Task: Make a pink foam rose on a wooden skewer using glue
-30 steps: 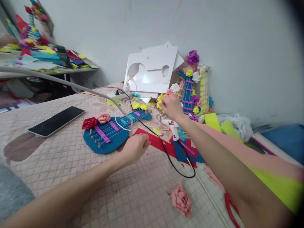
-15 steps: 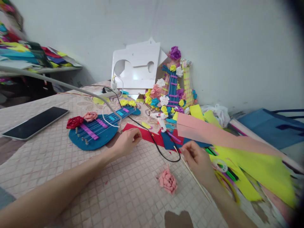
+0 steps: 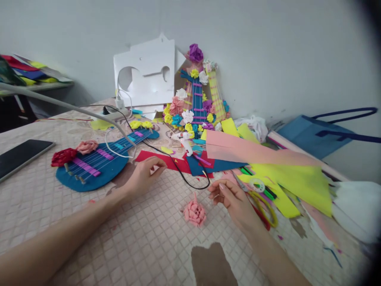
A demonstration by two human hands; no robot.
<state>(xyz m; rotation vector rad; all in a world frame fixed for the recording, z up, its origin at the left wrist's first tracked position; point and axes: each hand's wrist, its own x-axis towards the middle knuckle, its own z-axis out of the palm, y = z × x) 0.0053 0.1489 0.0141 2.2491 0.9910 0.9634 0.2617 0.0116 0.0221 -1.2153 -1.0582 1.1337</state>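
Observation:
A pink paper rose (image 3: 195, 213) lies on the quilted tabletop between my two hands. My left hand (image 3: 145, 174) hovers beside the lower right edge of a blue paper guitar (image 3: 98, 169), thumb and fingertips pinched together; whatever they hold is too small to make out. On the rose's right, my right hand (image 3: 230, 198) is open, its fingers loosely bent and apart, close to a black cable (image 3: 195, 187). That cable loops forward from a white glue gun (image 3: 185, 140). A red paper rose (image 3: 63, 157) and a pink one decorate the guitar.
Sheets of pink paper (image 3: 238, 145) and yellow paper (image 3: 300, 184) cover the right side, with yellow-handled scissors (image 3: 272, 216) and a tape roll (image 3: 256, 185). A phone (image 3: 24, 157) lies at left. Flower-covered guitars (image 3: 198, 99) and white board (image 3: 145, 75) lean on the wall.
The view has turned right, so everything sits further left. The thin wooden stick at my right hand is no longer visible, and that hand's fingers have spread. My left hand keeps its pinch.

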